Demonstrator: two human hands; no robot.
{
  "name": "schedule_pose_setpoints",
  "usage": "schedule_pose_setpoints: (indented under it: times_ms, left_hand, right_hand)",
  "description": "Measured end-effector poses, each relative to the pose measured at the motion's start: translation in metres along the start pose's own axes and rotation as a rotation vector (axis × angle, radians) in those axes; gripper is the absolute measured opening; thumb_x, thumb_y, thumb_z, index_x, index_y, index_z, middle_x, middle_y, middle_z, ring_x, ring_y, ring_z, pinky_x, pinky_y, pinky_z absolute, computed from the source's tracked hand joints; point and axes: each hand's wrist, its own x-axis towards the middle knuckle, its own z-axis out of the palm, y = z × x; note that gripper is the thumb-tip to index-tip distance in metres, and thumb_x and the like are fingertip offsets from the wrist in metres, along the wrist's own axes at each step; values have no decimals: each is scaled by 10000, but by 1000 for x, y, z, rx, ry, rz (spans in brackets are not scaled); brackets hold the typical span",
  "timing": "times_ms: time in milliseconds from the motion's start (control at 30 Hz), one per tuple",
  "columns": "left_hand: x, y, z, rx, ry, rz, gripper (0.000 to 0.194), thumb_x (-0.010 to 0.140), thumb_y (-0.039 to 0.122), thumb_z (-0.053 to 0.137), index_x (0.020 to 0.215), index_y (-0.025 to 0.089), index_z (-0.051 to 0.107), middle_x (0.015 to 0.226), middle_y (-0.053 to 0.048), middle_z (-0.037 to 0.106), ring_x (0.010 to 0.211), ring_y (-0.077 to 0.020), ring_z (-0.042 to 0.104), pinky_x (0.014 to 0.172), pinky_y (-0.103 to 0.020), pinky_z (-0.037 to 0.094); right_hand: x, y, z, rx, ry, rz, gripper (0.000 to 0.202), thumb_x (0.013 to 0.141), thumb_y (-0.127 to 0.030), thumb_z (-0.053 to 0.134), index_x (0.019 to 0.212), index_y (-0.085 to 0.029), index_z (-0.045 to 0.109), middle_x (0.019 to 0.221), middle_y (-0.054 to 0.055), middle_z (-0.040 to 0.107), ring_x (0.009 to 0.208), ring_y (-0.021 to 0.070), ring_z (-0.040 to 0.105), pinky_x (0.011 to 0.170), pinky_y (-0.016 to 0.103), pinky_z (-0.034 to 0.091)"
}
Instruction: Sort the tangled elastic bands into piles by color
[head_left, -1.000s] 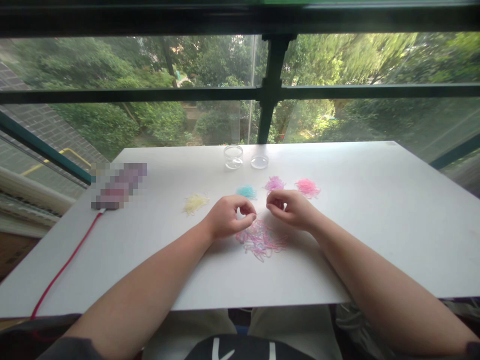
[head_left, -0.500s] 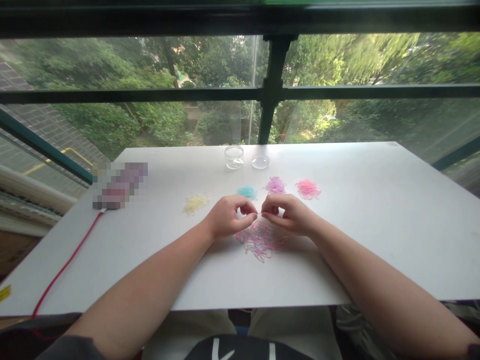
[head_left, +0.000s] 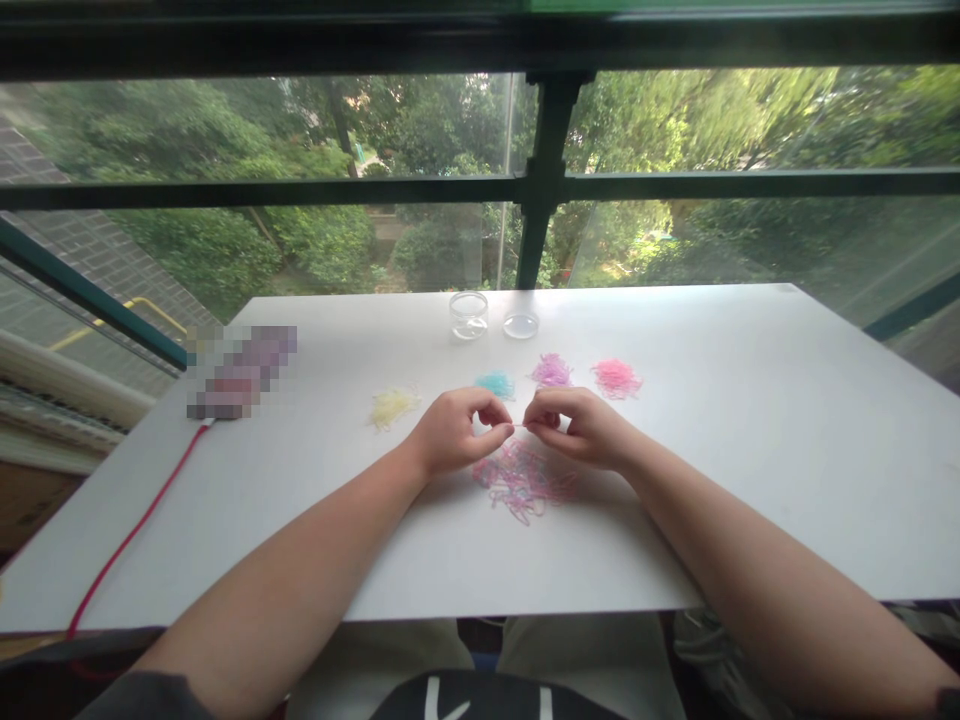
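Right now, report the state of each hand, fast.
Left hand: closed, pinching a thin pinkish strand.
Right hand: closed, pinching the same strand from the other side.

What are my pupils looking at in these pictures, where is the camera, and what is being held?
There is no machine, only a person's bare left hand and right hand. One camera, worn on that person's head, looks forward and down. Both hands share a fingertip grip on a thin strand. On the white table, a mixed-colour pile lies by the hands; around are a yellow pile, blue pile, purple pile and pink pile, plus a clear jar and shallow clear dish.
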Motion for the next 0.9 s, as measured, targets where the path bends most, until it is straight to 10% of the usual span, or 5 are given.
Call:
schedule_pose_setpoints:
  times_ms: [900]
  left_hand:
    - [0, 0, 0, -14, -12, -5, 87, 757, 218, 605, 734, 157, 663, 722, -5, 654, 678, -105, 569, 645, -223, 422]
  right_hand:
    - [-3, -1, -1, 67, -19, 36, 108, 774, -158, 573, 880, -155, 594, 675, 4, 559, 608, 109, 505, 579, 228, 430]
